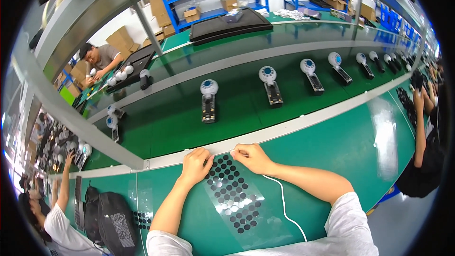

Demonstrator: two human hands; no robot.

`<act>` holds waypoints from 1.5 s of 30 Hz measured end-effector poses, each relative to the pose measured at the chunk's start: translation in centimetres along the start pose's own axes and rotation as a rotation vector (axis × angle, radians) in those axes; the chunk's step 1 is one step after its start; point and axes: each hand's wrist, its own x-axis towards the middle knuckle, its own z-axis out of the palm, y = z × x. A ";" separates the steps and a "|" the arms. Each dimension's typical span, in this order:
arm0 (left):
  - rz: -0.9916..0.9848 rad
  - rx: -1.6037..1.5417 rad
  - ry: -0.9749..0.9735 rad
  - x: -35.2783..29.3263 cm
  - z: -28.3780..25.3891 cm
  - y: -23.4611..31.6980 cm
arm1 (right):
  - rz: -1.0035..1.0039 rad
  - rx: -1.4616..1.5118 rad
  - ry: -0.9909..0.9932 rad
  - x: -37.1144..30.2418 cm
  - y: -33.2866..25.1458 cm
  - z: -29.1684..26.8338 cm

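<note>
A clear sheet of round black stickers lies on the green bench in front of me. At its far left corner, my left hand has its fingers curled together, with the thumb beside the top stickers. My right hand is at the far right corner, with thumb and forefinger pinched. A small pale bit shows at those fingertips, too small to name. Whatever the left fingers hold, if anything, is hidden. A white cable emerges from beneath my right forearm and runs toward me over the bench.
Beyond the metal rail, a green conveyor belt carries several white round-headed devices with dark handles. A black bag stands at the left. Co-workers sit on both sides; another person works across the belt. A slanted metal post rises at the left.
</note>
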 end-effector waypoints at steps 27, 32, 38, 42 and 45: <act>-0.514 0.107 0.591 1.4 -2.4 -12.3 | 0.123 0.241 0.020 0.0 -0.3 -0.1; -1.018 0.601 0.712 -0.8 -5.4 -23.0 | 0.107 0.231 0.014 0.2 0.0 0.3; -1.408 0.441 0.762 -1.4 -4.9 -27.0 | 0.105 0.209 0.004 0.3 -0.1 0.3; -1.377 0.581 0.671 -1.8 -3.9 -28.3 | 0.096 0.218 0.002 0.6 0.4 0.2; -1.370 0.719 0.469 -0.7 -3.4 -26.3 | 0.095 0.192 -0.006 0.5 0.7 -0.1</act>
